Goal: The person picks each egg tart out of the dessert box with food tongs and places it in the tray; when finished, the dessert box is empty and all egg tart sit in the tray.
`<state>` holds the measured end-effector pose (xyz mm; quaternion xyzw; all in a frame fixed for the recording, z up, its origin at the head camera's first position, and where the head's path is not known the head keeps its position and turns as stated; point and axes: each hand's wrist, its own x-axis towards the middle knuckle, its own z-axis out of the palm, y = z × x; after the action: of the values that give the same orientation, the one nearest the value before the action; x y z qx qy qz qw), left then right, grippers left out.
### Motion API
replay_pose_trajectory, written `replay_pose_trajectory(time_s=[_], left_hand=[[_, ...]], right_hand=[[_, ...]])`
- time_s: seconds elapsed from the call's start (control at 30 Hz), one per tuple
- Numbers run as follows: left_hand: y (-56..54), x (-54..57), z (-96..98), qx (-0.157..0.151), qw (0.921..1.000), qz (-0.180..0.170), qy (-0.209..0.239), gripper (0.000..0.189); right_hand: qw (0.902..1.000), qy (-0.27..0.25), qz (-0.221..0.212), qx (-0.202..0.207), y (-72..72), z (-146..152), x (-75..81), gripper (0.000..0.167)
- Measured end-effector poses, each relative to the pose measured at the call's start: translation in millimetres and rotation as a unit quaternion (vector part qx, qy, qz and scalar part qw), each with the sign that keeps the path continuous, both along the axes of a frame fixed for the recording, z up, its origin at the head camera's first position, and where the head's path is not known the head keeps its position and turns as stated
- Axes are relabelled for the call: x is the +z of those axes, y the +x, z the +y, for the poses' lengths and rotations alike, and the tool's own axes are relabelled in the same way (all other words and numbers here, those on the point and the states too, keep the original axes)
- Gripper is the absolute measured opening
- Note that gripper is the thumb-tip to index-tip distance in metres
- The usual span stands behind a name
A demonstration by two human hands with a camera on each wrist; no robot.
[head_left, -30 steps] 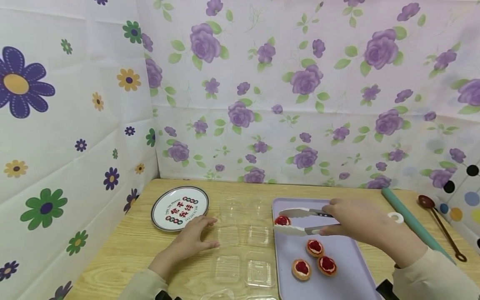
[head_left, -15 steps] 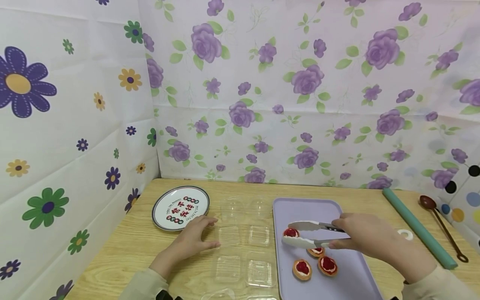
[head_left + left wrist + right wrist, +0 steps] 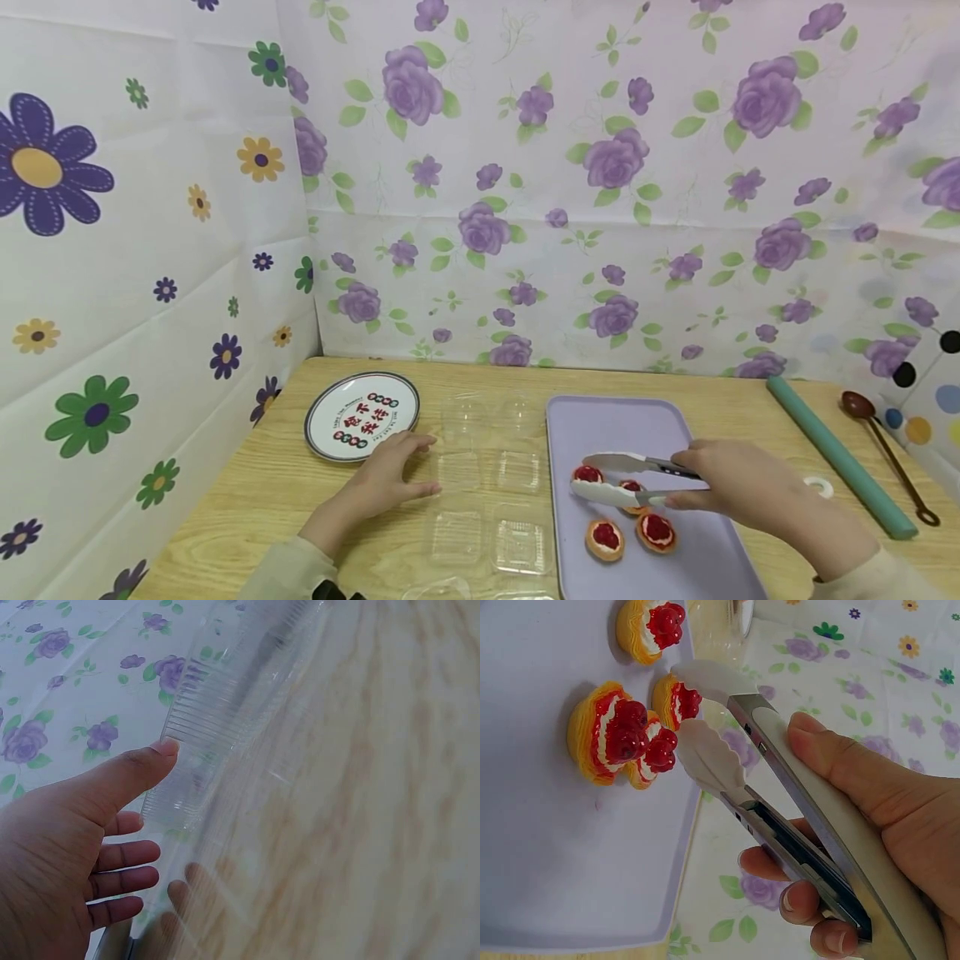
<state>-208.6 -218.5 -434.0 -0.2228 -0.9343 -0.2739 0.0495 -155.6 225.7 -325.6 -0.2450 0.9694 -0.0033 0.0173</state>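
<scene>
My right hand [image 3: 738,483] grips metal tongs [image 3: 637,496] with pale scalloped tips, held over the lavender tray [image 3: 675,575]. Their tips stand apart on either side of a small tart [image 3: 587,473] with white cream and red berries. Close by on the tray sit three similar tarts, one partly behind the tongs; in the right wrist view a nearer tart [image 3: 607,739] shows its yellow crust. My left hand [image 3: 382,483], fingers loosely extended, stays beside the clear plastic boxes [image 3: 457,533]. In the left wrist view its thumb overlaps the ribbed edge of a box [image 3: 202,727].
A white plate [image 3: 360,417] with red characters and a dark rim lies behind my left hand. To the tray's right are a white ring [image 3: 819,487], a green rolling pin [image 3: 840,458] and a brown ladle [image 3: 892,450]. Flowered cloth walls [image 3: 480,275] enclose the table.
The tongs and the tart between their tips have shifted right and nearer to me, toward the other tarts. My left hand has stayed in place.
</scene>
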Motion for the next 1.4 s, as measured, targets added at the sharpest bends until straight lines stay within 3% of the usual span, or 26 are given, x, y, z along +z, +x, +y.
replay_pose_trajectory(time_s=[0.53, 0.97, 1.4], left_hand=[[1.2, -2.3, -2.3, -0.006, 0.9999, -0.009, 0.011, 0.07], [-0.1, -0.5, -2.3, -0.012, 0.9998, -0.007, 0.011, 0.069], [-0.2, -0.9, -2.9, -0.008, 0.9999, -0.009, 0.009, 0.068]], right_hand=[[0.9983, -0.012, -0.009, -0.057, 8.6, 14, -13.6, 0.068], [0.9934, -0.055, -0.004, -0.1, 23.6, 36, -27.6, 0.073], [0.98, -0.071, -0.062, -0.175, 21.0, 65, -46.3, 0.083]])
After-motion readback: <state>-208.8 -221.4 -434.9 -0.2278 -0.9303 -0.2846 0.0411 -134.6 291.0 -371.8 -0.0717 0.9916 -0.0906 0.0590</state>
